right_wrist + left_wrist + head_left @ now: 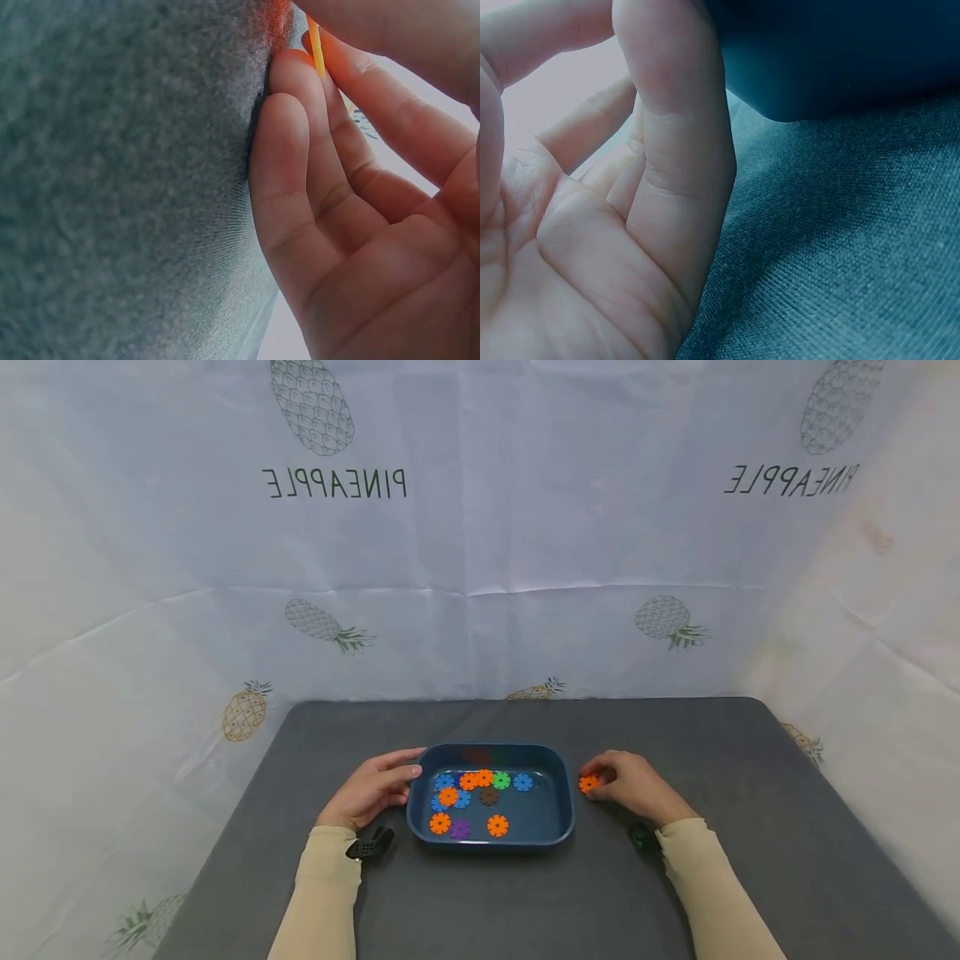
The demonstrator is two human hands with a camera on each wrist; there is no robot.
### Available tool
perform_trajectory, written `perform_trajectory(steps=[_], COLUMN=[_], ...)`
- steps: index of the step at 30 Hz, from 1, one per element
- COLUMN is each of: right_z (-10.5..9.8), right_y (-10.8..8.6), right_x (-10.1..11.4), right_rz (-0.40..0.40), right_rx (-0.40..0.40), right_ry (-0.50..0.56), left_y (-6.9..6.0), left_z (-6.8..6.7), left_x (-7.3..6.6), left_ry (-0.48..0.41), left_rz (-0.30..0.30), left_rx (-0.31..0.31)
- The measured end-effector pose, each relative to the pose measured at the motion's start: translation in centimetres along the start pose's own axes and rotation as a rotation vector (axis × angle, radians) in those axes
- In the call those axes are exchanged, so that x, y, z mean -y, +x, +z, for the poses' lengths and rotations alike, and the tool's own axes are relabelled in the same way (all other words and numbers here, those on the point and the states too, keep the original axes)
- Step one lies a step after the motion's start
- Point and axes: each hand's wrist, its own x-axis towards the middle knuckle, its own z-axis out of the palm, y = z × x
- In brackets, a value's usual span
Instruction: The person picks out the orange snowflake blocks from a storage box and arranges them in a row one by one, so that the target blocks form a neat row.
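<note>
A dark blue tray (536,836) lies on the grey table, holding several flower-shaped discs, among them an orange one (497,826), a green one (501,781), a purple one (460,830) and a brown one (488,796). At the tray's left rim, my left hand (372,787) grips the edge with thumb and fingers; the left wrist view shows the hand (622,202) beside the tray's wall (802,60). Just right of the tray, my right hand (633,785) pinches an orange disc (588,784). Edge-on in the right wrist view, the disc (317,49) sits between the fingers of the hand (375,195).
The grey table (480,902) extends around the tray on all sides. Behind it hangs a pale cloth (480,543) with pineapple prints. A dark band (370,844) is on the left wrist, another (642,837) on the right.
</note>
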Motion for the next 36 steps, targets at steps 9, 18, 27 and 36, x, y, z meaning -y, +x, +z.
perform_trajectory(steps=[9,18,27,36], right_z=[-0.22,0.04,-0.03,-0.14], right_y=[-0.04,-0.20,-0.21,-0.23], right_x=[0.06,0.18,-0.11,-0.19], right_rz=[0.005,0.033,0.020,0.012], right_rx=[0.000,-0.003,0.001,0.010], right_ry=[-0.001,0.004,0.005,0.015], left_y=[0.14,0.02,0.26,0.20], left_z=[-0.05,-0.02,0.00,0.07], left_x=[0.27,0.29,0.27,0.17], left_ry=[-0.015,-0.017,-0.012,-0.010], left_rz=[0.003,0.000,-0.003,-0.010], left_rx=[0.002,0.004,0.002,-0.011])
